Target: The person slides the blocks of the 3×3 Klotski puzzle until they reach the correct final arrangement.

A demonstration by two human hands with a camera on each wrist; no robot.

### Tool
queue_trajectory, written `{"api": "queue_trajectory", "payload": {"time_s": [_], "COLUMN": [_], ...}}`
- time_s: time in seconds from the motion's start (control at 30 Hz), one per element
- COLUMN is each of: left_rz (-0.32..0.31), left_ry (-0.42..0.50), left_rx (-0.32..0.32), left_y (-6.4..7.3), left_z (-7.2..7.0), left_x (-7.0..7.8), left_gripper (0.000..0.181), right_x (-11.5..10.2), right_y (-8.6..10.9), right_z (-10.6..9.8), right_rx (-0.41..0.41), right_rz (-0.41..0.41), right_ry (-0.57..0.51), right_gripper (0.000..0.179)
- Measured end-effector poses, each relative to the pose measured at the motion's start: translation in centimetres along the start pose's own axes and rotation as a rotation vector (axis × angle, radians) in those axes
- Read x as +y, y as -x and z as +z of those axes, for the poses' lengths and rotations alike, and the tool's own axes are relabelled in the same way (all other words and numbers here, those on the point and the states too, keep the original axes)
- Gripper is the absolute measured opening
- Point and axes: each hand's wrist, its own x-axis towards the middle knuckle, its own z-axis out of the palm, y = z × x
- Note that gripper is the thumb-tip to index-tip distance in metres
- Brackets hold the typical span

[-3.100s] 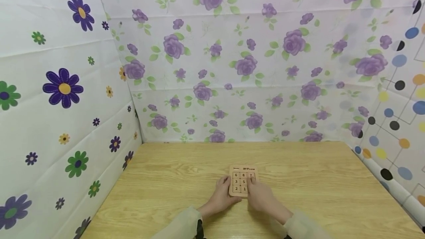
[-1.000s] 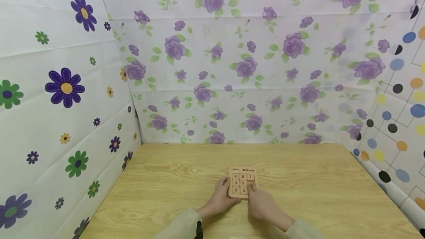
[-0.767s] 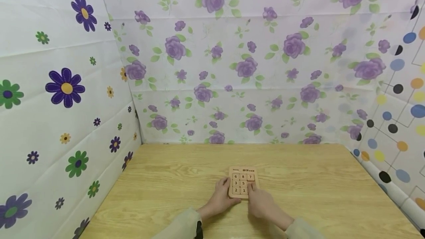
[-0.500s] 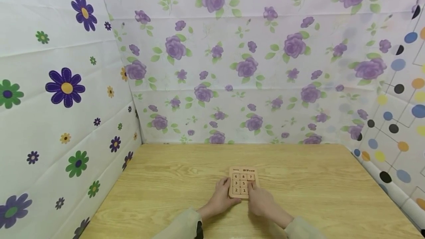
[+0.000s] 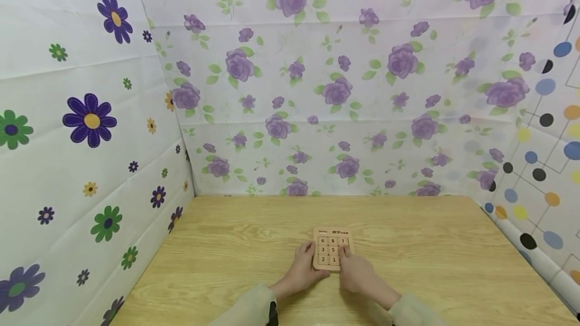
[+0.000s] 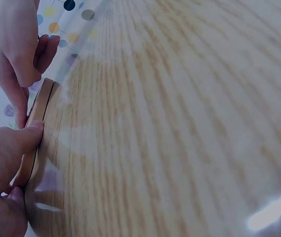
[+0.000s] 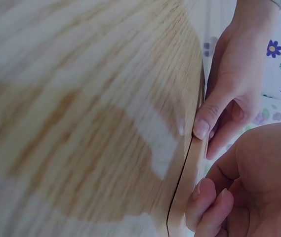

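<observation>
A wooden number slide puzzle [image 5: 333, 251] lies flat on the table, its tiles 6, 8, 7, 3, 5, 2 and 1 readable. My left hand [image 5: 300, 270] grips the board's left side, with the thumb against the near edge. In the right wrist view that left hand [image 7: 236, 79] has its thumb on the board's edge [image 7: 192, 173]. An extended finger of my right hand [image 5: 360, 273] presses on the right column, just below the 7. Other right-hand fingers [image 7: 214, 205] are bent beside the edge. The right hand hides the lower right tiles.
The wood-grain table [image 5: 235, 230] spreads around the board. Floral cloth [image 5: 312, 89] hangs behind, with a daisy-print cloth [image 5: 90, 165] on the left and a dotted cloth [image 5: 544, 175] on the right.
My right fingertip slid down the right column from the 7, then moved slightly back up toward it. The left hand keeps its hold, and the board stays nearly in place.
</observation>
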Motion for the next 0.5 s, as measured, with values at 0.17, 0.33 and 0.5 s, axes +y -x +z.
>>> {"api": "queue_trajectory", "payload": {"time_s": [0.17,0.33,0.5], "left_rz": [-0.001,-0.004,0.001], "left_ry": [0.006,0.014,0.016], "left_rx": [-0.007,-0.009,0.001], "left_y": [0.03,0.09,0.16], "left_z": [-0.02,-0.04,0.00], "left_x": [-0.01,-0.01,0.06], "left_gripper": [0.094,0.094,0.094], "right_x": [0.01,-0.02,-0.01], "right_y": [0.09,0.20,0.22], "right_z": [-0.03,-0.13,-0.29], "right_rx": [0.000,0.001,-0.013], "right_rz": [0.000,0.000,0.006], "right_ry": [-0.013,-0.035,-0.053], "right_gripper": [0.063,0.061,0.062]}}
